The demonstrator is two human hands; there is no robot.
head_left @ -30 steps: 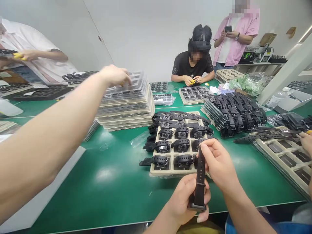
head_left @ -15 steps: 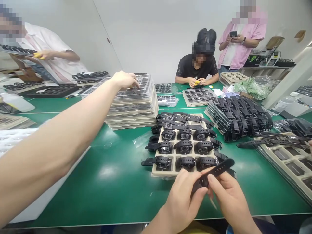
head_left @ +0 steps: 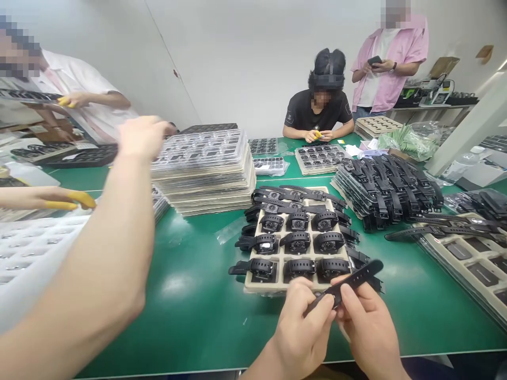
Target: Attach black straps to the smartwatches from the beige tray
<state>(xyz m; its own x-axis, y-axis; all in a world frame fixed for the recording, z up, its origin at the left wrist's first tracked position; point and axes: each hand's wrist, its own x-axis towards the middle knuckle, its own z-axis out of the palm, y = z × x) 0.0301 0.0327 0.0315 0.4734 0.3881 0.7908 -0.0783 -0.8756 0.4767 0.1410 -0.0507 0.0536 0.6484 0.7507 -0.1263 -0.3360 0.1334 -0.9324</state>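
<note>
The black strap (head_left: 348,282) is half hidden under both hands; faces are blurred.

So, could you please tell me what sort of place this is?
Probably a smartwatch assembly workshop: trays of black watches, stacked strap piles on a green bench, both hands holding a strap.

I see bright, even overhead light glaring off the green table (head_left: 186,311); the co-worker's arm (head_left: 99,274) blurs close up, and edges bow outward

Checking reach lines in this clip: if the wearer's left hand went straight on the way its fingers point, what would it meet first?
Probably the beige tray of black watches just beyond the left hand; depth is uncertain.
</note>
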